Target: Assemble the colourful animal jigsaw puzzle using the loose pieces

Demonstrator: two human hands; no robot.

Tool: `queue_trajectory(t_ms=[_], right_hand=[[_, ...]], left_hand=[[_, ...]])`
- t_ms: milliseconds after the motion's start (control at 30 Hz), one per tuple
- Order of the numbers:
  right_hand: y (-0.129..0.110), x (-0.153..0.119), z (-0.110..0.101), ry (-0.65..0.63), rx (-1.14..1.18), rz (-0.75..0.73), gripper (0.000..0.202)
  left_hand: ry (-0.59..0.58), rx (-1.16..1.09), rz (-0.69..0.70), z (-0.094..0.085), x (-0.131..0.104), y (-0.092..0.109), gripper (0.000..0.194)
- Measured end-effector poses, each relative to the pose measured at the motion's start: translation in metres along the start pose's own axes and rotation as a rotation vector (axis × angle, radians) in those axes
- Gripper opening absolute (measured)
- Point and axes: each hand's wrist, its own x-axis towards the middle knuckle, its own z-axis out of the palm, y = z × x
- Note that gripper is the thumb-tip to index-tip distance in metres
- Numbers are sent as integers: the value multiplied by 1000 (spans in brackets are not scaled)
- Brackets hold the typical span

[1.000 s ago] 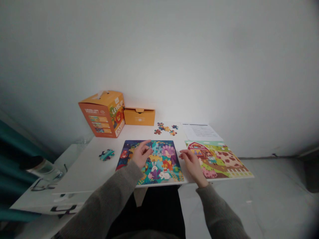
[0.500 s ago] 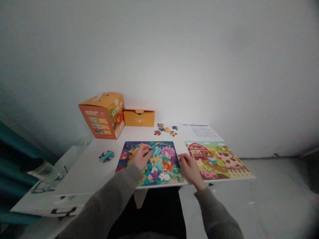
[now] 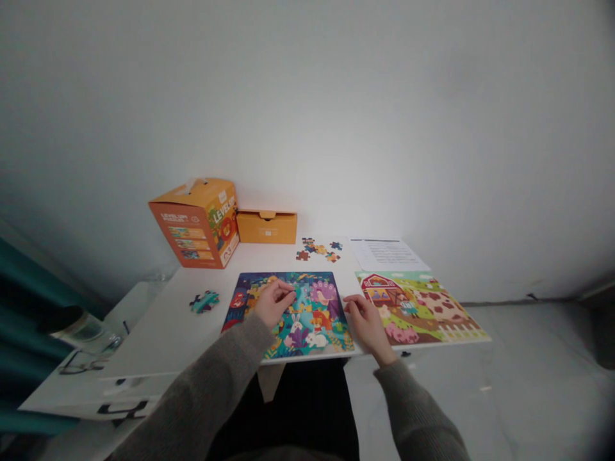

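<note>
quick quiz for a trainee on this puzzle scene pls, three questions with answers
1. True or false: the left hand is over the rabbit puzzle.
2. Which stands right beside the large "LEVEL UP" box?
a) the glass bottle
b) the low orange box
c) the printed paper
3. Fill in: the picture board to the right of the rabbit puzzle shows a red ____.

Key: 1. true; 2. b; 3. barn

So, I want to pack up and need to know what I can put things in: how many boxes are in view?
2. The large orange box stands at the back left of the table; the smaller orange box is just to its right.
</note>
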Motion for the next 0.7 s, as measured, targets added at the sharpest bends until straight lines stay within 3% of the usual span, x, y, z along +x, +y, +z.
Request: queue_trajectory(t_ms=[700], right_hand=[[1, -1, 0, 16, 1, -18, 27]], left_hand=[[-107, -44, -88, 2, -1, -3, 32]])
